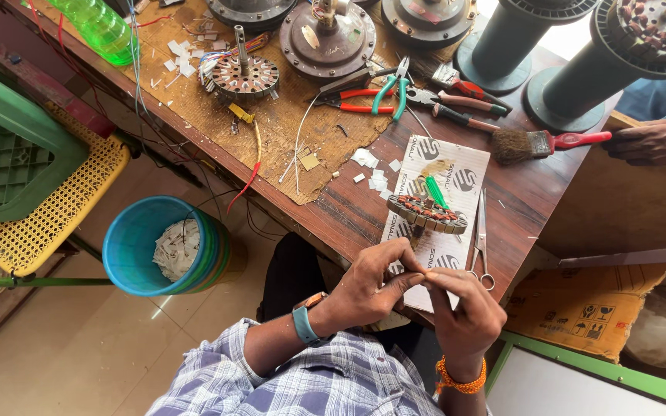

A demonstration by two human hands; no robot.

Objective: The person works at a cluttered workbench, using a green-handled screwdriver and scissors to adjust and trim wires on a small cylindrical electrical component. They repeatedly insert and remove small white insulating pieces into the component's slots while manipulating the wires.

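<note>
My left hand [368, 286] and my right hand [464, 312] meet at the near edge of the wooden workbench [348, 208], fingertips pinched together on a small white slip of paper [424, 279]. Just beyond them a round motor stator [427, 213] with a green tool stuck in it rests on a white printed card [456, 181]. Small scissors [480, 239] lie to the right of the stator. My left wrist wears a blue watch and my right an orange thread band.
Pliers and cutters [395, 92], a red-handled brush [537, 142], another stator [242, 75], motor housings [325, 35] and paper scraps lie on the bench. A blue bucket [159, 246] of scraps stands on the floor left. Another person's hand [653, 142] rests at right.
</note>
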